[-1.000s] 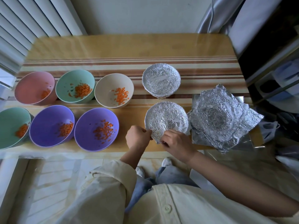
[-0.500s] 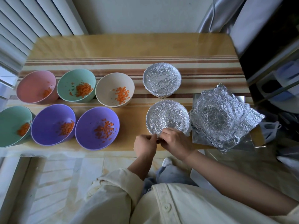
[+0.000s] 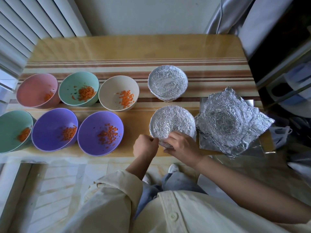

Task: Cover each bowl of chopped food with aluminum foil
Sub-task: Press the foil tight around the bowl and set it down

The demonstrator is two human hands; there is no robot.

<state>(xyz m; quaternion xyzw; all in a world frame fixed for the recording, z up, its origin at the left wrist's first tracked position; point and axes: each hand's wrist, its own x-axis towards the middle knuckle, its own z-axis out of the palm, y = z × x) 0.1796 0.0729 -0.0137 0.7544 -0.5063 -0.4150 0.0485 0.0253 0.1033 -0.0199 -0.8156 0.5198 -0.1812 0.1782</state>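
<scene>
Six uncovered bowls (image 3: 111, 91), two foil-covered bowls (image 3: 167, 82), one crumpled pile of loose foil (image 3: 225, 121).

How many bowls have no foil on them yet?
6. Back row: pink bowl, back green bowl, cream bowl. Front row: front green bowl, cut by the left edge, left purple bowl, right purple bowl. Others may lie out of frame.

Views: one. Head camera, wide-angle, worn by the person at the near edge of the table (image 3: 134, 47).
Facing: forward and steeply down onto the tabletop.
Range: near; table spans almost the full frame width.
At the table's near edge: left hand (image 3: 145, 147), right hand (image 3: 182, 145), both gripping the rim of a foil-covered bowl (image 3: 171, 121).
Beyond the table's far edge: wall (image 3: 143, 14).
Left of the table: blinds (image 3: 25, 31).
Right of the table: curtain (image 3: 235, 17).
Below its near edge: wearer's shirt (image 3: 185, 216).
</scene>
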